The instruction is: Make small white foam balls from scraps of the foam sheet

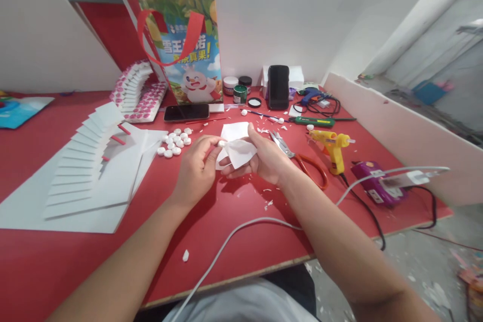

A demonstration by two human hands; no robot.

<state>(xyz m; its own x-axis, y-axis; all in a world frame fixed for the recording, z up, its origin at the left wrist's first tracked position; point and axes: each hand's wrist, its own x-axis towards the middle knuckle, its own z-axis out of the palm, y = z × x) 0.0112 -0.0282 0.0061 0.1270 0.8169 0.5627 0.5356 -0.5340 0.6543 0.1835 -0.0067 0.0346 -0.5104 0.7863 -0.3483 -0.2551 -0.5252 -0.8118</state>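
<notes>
Left hand (199,166) pinching a white piece (222,144), right hand (264,156) grasping white paper (241,151), both left of the yellow glue gun (332,148)

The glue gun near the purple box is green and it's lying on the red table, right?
Not quite: the head view shows that the glue gun is yellow, not green. It is near the purple box and lying on the red table, just as you said.
</notes>
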